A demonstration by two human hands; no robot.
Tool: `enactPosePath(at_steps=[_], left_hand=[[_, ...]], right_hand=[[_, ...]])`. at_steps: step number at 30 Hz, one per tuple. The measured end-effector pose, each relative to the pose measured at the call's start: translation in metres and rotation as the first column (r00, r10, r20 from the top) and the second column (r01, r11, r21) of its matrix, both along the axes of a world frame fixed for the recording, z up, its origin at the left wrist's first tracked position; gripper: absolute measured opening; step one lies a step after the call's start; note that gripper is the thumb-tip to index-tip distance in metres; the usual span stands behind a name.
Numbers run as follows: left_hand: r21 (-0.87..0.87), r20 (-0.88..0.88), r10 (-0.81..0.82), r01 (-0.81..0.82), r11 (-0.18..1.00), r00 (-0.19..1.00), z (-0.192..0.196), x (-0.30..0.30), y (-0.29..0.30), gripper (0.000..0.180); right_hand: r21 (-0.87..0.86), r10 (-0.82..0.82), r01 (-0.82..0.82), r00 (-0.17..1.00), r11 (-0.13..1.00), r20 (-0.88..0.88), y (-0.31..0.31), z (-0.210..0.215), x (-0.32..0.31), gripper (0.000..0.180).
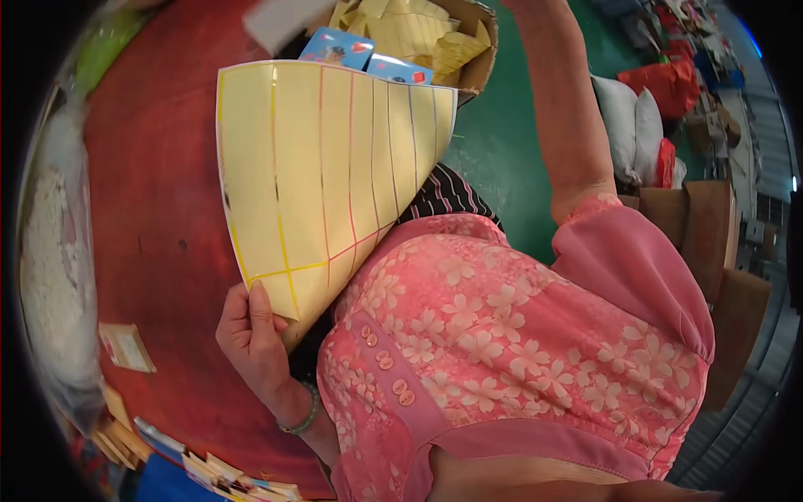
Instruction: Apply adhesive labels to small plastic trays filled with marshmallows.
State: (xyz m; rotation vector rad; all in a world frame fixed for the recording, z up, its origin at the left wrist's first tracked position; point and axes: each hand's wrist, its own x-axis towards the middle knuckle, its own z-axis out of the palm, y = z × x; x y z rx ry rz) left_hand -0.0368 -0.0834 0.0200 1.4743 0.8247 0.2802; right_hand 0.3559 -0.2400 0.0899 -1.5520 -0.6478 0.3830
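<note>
My left hand (258, 328) pinches the lower corner of a large pale yellow sheet (335, 167) between thumb and fingers. The sheet looks glossy, has a white edge and is ruled with yellow, pink and dark lines. It bends toward my lap, and its lower right part rests against my clothes. My right forearm (565, 92) stretches toward the top edge, where the hand is cut off. Just beyond the sheet's far edge are two blue printed packs, a left one (339, 48) and a right one (400, 70), the latter partly hidden.
A cardboard box (483, 71) full of crumpled yellow sheets (401, 29) stands behind the packs. On the red table (167, 192) lie a small cream packet (127, 347) and a blurred whitish thing (284, 23). White sacks (627, 125) and brown cartons (698, 226) stand at right.
</note>
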Motion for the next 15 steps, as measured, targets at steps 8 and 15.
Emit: enactPosePath(at_steps=[8,15], left_hand=[[-0.032,0.025,-0.104,0.105,0.994,0.994,0.025,0.071,0.02,0.022],[0.072,0.173,-0.49,0.486,0.871,0.854,0.035,0.2,0.053,0.025]], right_hand=[[0.143,-0.501,0.495,0.865,0.857,0.007,-0.181,-0.034,0.041,0.021],[0.061,-0.609,0.619,0.783,0.783,-0.127,-0.229,-0.065,-0.019,0.019]])
